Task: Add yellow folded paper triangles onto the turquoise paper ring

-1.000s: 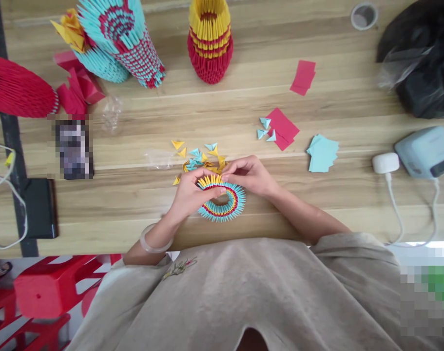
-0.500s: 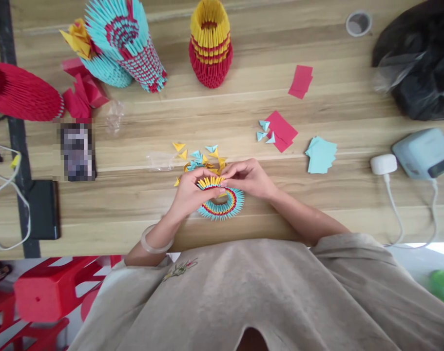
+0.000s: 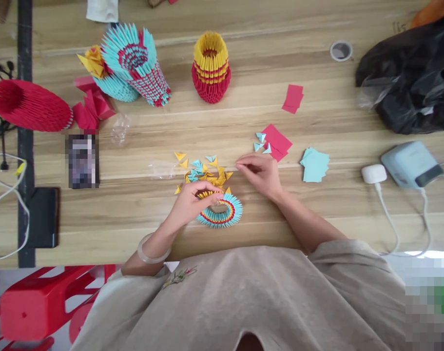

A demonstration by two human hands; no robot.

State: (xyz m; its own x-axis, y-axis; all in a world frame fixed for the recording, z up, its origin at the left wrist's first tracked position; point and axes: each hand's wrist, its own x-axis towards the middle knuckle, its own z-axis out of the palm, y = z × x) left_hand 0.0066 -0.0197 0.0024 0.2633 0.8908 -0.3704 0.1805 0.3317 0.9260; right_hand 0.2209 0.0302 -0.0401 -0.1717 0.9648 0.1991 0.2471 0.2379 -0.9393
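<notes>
A ring of folded paper pieces [image 3: 233, 213], turquoise outside with red and yellow rows inside, lies tilted near the table's front edge. My left hand [image 3: 192, 201] is closed on its upper left side, thumb on the inner rim and fingers over the far edge. My fingers cover part of the yellow row there. My right hand [image 3: 261, 174] hovers apart from the ring, up and to its right, thumb and fingertips pinched together with no piece showing between them. Loose yellow paper triangles [image 3: 221, 173] and turquoise triangles [image 3: 196, 166] are scattered just beyond the ring.
Finished paper vases stand at the back: red-yellow [image 3: 211, 68], turquoise-red [image 3: 141, 63] and red [image 3: 31, 105]. Red paper slips [image 3: 278, 143] and turquoise slips [image 3: 315, 165] lie right. A phone [image 3: 83, 161], a black bag [image 3: 408, 83] and a charger [image 3: 408, 163] sit farther out.
My right hand has left the ring and moved up and to the right. My left hand stays on the ring. The camera view has shifted slightly, showing more of the table's far side.
</notes>
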